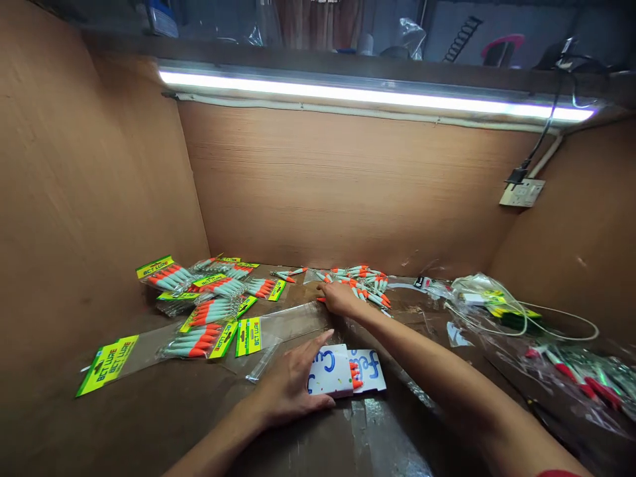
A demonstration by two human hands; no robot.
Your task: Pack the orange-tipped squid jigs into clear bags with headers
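Observation:
My left hand (293, 381) is closed around the left part of a small white card box (330, 374) with blue handwriting. Orange lure tips (356, 375) stick out of the box's right end, beside a handwritten white card flap (371, 370). Farther back, my right hand (338, 298) reaches to the left edge of a loose pile of white-and-orange fishing lures (365, 285). Its fingers are bent together, and the orange tip of a fishing lure (321, 300) shows at them; most of that lure is hidden. A clear plastic bag (293, 323) with a yellow-green header lies between the hands.
Filled lure packets (218, 308) with yellow-green headers are heaped at left. A flat header bag (109, 361) lies nearer. At right are a white cable (561, 321), plastic bags (477, 291) and red-tipped items in plastic (586, 381). Wooden panels enclose the back and sides.

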